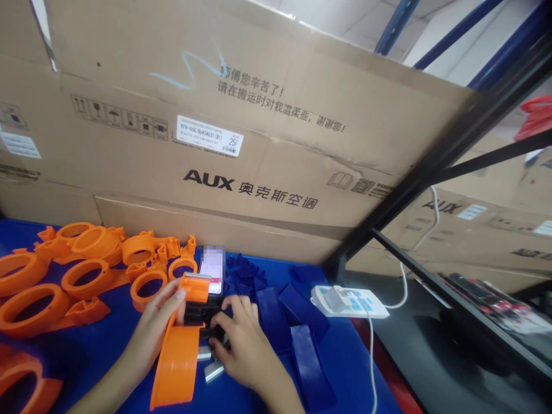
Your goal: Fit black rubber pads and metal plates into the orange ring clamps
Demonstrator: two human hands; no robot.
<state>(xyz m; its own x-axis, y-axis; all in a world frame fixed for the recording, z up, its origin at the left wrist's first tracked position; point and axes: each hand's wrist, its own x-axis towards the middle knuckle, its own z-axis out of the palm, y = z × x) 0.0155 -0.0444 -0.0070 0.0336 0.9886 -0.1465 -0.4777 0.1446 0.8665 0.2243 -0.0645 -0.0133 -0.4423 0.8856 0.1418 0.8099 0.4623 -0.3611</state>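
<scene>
My left hand (166,310) is closed on the side of an orange plastic part (176,365), which has a wide curved band and a smaller upper section with a metal strip along its top. Black cylindrical pieces (195,314) sit against the part between its two orange sections. From the right, my right hand (241,339) reaches in with bent fingers closed around a black piece (211,332). The fingers partly hide that piece, so its exact shape is unclear. Below the right fingers, small silvery metal strips (213,371) lie on the blue surface.
Several orange ring-shaped parts (32,310) cover the left of the blue table (235,397). A phone (213,267) stands behind my hands. Dark blue plates (310,365) and small blue pieces (245,273) lie rightward, near a white power strip (349,302). A large carton (259,149) closes off the back.
</scene>
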